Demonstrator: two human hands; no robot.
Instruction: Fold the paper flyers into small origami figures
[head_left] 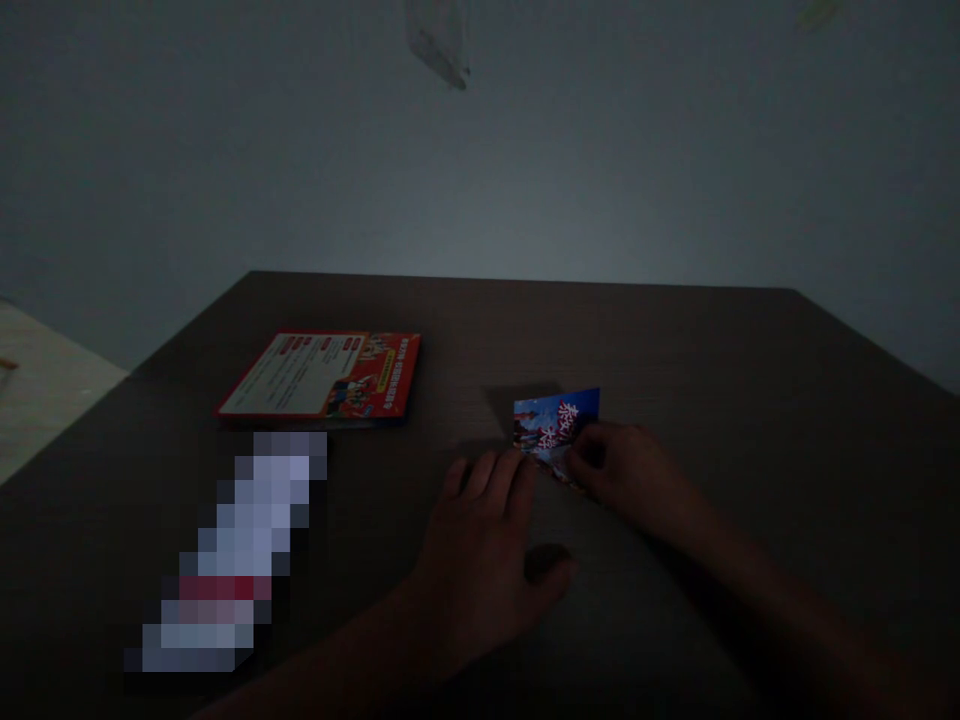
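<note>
A small folded leaflet (541, 418), printed in blue with pink and white lettering, is on the table in front of my hands. Its back panel rises off the surface, and the lower panel is partly hidden. My right hand (628, 468) pinches the leaflet's right side between thumb and fingers. Flat on the table lies my left hand (480, 545), palm down, fingers stretched and thumb apart. Its fingertips reach the leaflet's lower left edge; whether they press on it is hard to make out in the dim light.
To the left lies a red-bordered printed booklet or flat box (300, 375). Nearer me is a long pale object (232, 550), blurred out by large pixels, with a red band. The dark table (675, 340) meets a grey wall (600, 150). Pale floor shows at far left.
</note>
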